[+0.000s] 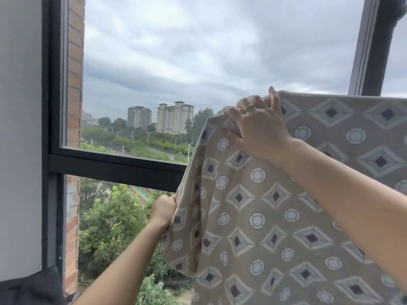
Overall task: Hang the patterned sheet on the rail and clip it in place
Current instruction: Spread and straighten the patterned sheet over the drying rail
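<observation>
The patterned sheet (275,216) is beige with grey diamonds and pale circles, and it hangs down across the right half of the view in front of the window. My right hand (257,126), wearing a ring, grips the sheet's top edge near its upper left corner. Lower down, my left hand (164,209) is closed on the sheet's left side edge. The rail under the sheet's top fold is hidden by the fabric. No clip is visible.
A dark window frame crossbar (114,166) runs behind the sheet's left edge, with a dark upright (370,45) at the top right. A brick wall strip (74,84) and a white wall (19,128) stand at the left. Trees and buildings lie far below outside.
</observation>
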